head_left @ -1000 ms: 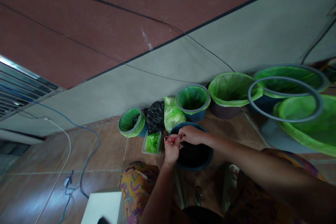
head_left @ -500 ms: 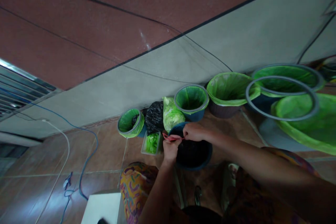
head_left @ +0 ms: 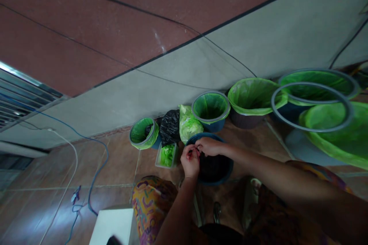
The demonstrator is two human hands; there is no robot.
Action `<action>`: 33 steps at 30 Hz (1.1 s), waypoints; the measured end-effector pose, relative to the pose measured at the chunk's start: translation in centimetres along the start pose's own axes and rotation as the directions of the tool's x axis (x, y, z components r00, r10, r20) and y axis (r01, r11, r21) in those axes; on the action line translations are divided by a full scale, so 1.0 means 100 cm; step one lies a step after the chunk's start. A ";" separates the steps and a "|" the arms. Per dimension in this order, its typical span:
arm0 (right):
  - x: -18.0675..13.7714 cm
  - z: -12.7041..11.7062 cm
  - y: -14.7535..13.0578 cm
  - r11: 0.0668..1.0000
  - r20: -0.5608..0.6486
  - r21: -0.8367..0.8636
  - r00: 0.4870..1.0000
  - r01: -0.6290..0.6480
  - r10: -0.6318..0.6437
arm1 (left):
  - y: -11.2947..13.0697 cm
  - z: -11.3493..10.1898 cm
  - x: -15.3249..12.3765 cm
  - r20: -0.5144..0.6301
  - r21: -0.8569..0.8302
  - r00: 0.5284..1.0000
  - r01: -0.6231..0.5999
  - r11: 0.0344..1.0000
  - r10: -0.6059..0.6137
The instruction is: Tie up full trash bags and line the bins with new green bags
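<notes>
Over the near-left rim of a dark blue bucket (head_left: 231,166), both my hands meet on a small bunched piece of thin red material (head_left: 190,154) that looks like plastic. My left hand (head_left: 190,165) is closed round it, with red showing between the fingers. The fingers of my right hand (head_left: 209,147) pinch at its other side, close against the left ones. The bucket's inside is dark, and I cannot make out what lies in it. Just left of my hands stands a clear tub (head_left: 167,155) with folded bright green bags.
Along the wall stand several bins with green liners, among them a small bin (head_left: 143,134) and a brown one (head_left: 247,116). A grey ring (head_left: 276,113) sits above a wide lined bin at right. Black (head_left: 169,126) and pale green bags (head_left: 188,124) lie between. Cables (head_left: 107,153) cross the floor.
The red piece was stretched between my hands, with its loose end sticking out left. Now it is bunched mostly inside my left hand, and my right hand has come closer to it.
</notes>
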State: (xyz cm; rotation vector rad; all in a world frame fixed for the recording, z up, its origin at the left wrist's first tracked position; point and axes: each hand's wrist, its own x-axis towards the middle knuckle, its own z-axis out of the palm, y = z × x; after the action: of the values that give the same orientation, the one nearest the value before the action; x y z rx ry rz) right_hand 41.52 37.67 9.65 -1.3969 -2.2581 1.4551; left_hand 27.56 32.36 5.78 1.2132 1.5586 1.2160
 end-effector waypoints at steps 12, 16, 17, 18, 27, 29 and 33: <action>-0.006 -0.001 -0.007 0.952 -0.129 -0.281 0.988 -0.122 0.089 | -0.018 -0.004 -0.001 0.025 0.052 0.992 0.120 0.991 -0.121; -0.005 0.002 0.005 0.900 -0.238 -0.372 0.961 -0.227 0.143 | -0.032 -0.016 -0.007 0.032 0.200 0.993 0.104 0.974 -0.113; -0.005 0.003 0.008 0.893 -0.235 -0.379 0.959 -0.242 0.160 | -0.035 -0.019 -0.009 0.031 0.235 0.994 0.096 0.967 -0.106; -0.005 0.003 0.010 0.886 -0.227 -0.386 0.957 -0.257 0.178 | -0.038 -0.022 -0.011 0.023 0.260 0.994 0.094 0.961 -0.103; -0.005 0.001 0.017 0.904 -0.176 -0.374 0.973 -0.205 0.147 | -0.054 -0.023 -0.008 0.039 0.088 0.984 0.170 0.982 -0.173; -0.004 0.006 0.022 0.906 -0.153 -0.374 0.977 -0.198 0.150 | -0.057 -0.020 -0.008 0.088 0.086 0.981 0.163 0.983 -0.171; -0.001 0.026 0.033 0.929 -0.161 -0.328 0.979 -0.172 0.125 | -0.061 -0.007 -0.009 0.216 0.132 0.961 0.147 0.980 -0.173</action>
State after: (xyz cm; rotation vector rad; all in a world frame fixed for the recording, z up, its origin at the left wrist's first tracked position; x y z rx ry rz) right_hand 42.32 36.29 5.76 -1.7397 -2.4434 0.9923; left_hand 25.81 30.81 0.00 1.2263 1.5391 0.8614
